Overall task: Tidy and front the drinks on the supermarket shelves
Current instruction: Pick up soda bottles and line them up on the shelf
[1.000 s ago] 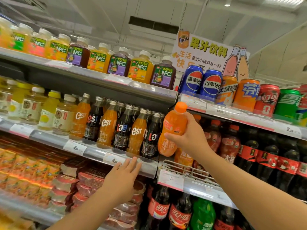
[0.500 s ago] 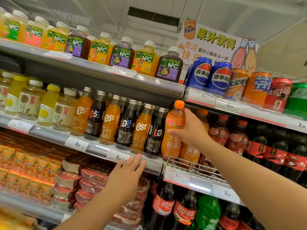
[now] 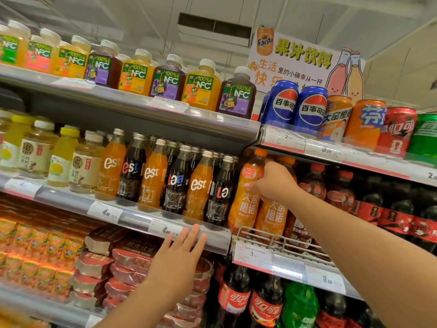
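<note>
1. Head view: our right hand (image 3: 272, 183) gripped the orange soda bottle (image 3: 246, 192), tilted, at the wire shelf (image 3: 281, 242) front, beside the est bottles (image 3: 198, 183).
2. Our left hand (image 3: 179, 256) lay flat-fingered on the price rail (image 3: 132, 220), holding nothing.

Ceiling: pale panels (image 3: 146, 17), crossed by thin lines.
Vent: dark rectangular ceiling vent (image 3: 214, 26), above the shelving.
Shelving: grey metal shelf edge (image 3: 132, 107), running from upper left down towards the centre; clear price-tag strips along the fronts.
Wire guard: white wire rail (image 3: 279, 240) at the front of a right-hand shelf.
Signage: printed Fanta card sign (image 3: 300, 60) standing on top.
Light: bright and even; source possibly overhead, not visible.
</note>
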A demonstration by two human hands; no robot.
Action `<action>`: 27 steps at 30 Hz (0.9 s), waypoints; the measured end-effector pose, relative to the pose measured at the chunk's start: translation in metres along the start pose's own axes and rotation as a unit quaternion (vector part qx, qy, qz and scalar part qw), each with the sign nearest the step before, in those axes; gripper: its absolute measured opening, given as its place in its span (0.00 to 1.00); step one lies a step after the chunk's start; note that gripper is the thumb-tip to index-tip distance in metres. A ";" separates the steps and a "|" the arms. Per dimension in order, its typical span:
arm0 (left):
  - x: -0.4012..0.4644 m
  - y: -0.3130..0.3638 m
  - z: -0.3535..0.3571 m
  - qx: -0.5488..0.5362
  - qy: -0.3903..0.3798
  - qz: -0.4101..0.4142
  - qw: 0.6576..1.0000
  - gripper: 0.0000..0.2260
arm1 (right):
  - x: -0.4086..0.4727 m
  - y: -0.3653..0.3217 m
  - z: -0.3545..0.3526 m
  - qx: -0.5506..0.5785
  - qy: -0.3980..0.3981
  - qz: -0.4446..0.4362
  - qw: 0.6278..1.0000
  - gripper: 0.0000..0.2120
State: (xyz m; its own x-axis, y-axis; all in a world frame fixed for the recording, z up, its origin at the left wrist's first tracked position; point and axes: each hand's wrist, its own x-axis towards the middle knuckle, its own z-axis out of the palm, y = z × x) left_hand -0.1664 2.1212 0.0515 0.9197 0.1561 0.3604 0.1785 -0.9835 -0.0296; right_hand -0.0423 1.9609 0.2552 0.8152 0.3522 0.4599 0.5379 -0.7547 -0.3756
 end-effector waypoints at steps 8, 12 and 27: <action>-0.002 0.004 0.001 0.009 -0.005 -0.011 1.000 0.40 | 0.001 -0.011 -0.003 -0.040 0.012 -0.013 0.999 0.20; -0.002 0.006 0.000 0.018 -0.012 -0.013 1.000 0.40 | -0.008 -0.009 -0.001 -0.035 0.035 -0.004 0.999 0.20; 0.017 0.019 -0.012 0.070 -0.048 -0.039 0.996 0.34 | -0.015 -0.002 0.004 -0.105 0.061 -0.036 0.992 0.35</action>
State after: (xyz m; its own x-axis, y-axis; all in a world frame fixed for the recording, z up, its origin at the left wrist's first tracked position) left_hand -0.1521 2.1042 0.0682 0.9292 0.2468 0.2752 0.2918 -0.9467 -0.1364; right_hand -0.0544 1.9592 0.2463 0.7368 0.3501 0.5784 0.5275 -0.8328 -0.1678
